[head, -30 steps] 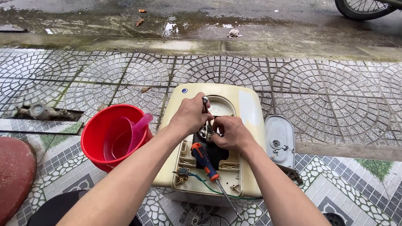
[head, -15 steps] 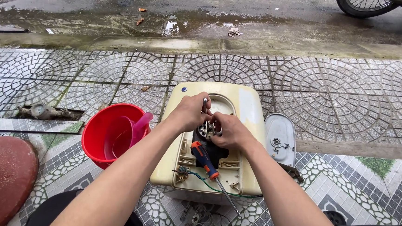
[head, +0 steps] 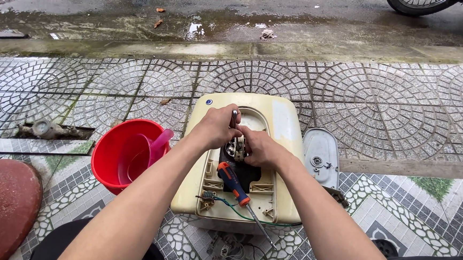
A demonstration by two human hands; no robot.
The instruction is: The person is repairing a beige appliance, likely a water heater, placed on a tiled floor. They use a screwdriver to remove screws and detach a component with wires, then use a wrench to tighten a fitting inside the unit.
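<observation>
We start at the grip: our left hand [head: 218, 128] is curled shut around a slim metal tool [head: 234, 117], its shiny end poking up above the knuckles, apparently so the working end can bear down into the opening. Our right hand [head: 260, 148] is closed too, fingers pinching the metal fitting [head: 237, 148] at the middle of the opening, seemingly to steady it while the tool works on it. What exactly the tool's tip meets is hidden behind the fingers.

Both hands sit over the cream water heater casing [head: 240, 162], which lies flat on the tiled pavement [head: 393, 113], open side up so the insides can be reached from above. Its long axis runs away from us, rounded end pointing toward the wet road [head: 142, 7], wiring end nearest our knees.

Resting inside the casing, just below the right hand, is an orange-and-blue screwdriver [head: 234, 185], handle toward the hands and shaft slanting down to the right, parked within easy reach. Green wires [head: 237, 213] trail along the near edge.

Just right of the casing lies the grey cover plate [head: 321, 157], set aside. To the left stands a red bucket [head: 113, 152] holding a pink scoop [head: 153, 146].
</observation>
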